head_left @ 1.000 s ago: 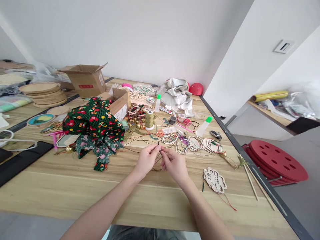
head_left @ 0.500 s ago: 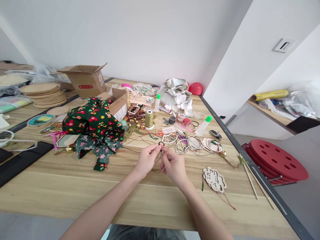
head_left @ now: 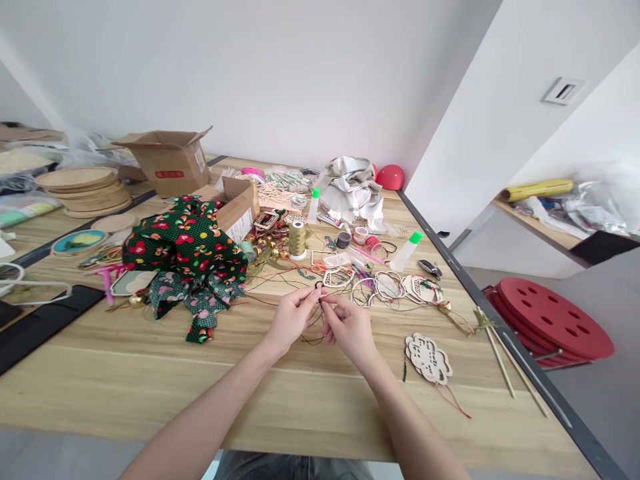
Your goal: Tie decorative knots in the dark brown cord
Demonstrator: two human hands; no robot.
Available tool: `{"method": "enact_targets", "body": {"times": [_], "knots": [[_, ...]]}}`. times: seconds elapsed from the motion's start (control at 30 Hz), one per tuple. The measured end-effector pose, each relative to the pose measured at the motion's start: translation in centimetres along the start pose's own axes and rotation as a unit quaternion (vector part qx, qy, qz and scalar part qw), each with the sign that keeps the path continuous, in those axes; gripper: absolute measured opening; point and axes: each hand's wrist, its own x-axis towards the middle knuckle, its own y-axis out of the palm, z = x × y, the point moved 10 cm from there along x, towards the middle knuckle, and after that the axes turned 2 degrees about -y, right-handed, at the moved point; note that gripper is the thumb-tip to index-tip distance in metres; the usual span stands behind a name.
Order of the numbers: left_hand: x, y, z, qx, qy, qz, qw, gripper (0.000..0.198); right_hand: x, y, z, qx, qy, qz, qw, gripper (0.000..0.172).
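Note:
A thin black cord loops up between my two hands over the table's middle, and its loose ends trail below them. My left hand is closed, thumb and forefinger pinching the cord near its loop. Just to the right, my right hand pinches the cord too, its other fingers curled under. The fingertips almost meet, and the small knotted part between them is partly hidden. Beyond the hands lies a cut-out wooden frame, with orange scissors and a gold thread spool behind it.
Green patterned fabric is heaped at the left, before open cardboard boxes. On the right lie a wooden cloud-shaped tag, a green-capped bottle, a car key and thin sticks. Red stools stand beyond the edge.
Both hands hold nearly the same place, still pinching the cord, with the right fingers slightly shifted. The whole view has moved a little.

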Motion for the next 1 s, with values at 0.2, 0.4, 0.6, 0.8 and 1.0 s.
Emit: {"method": "enact_targets", "body": {"times": [0.2, 0.4, 0.6, 0.8, 1.0], "knots": [[0.1, -0.5, -0.2, 0.025, 0.008, -0.023, 0.999, 0.042, 0.0, -0.2, 0.2, -0.025, -0.017, -0.012, 0.999, 0.031], [0.5, -0.9, -1.1, 0.145, 0.078, -0.026, 0.986, 0.033, 0.3, -2.2, 2.0, 0.029, -0.085, -0.053, 0.995, 0.026], [0.4, -0.2, -0.5, 0.190, 0.067, 0.005, 0.980, 0.044, 0.8, -3.5, 1.6, 0.325, -0.034, -0.045, 0.944, 0.033], [0.2, -0.7, -1.6, -0.022, 0.054, 0.012, 0.998, 0.034, 0.9, -2.1, 1.2, 0.623, 0.045, 0.002, 0.781, 0.018], [-0.8, 1.4, -2.3, -0.397, -0.033, 0.153, 0.904, 0.033, 0.7, -1.4, 1.2, 0.620, 0.029, 0.013, 0.784, 0.015]]}}
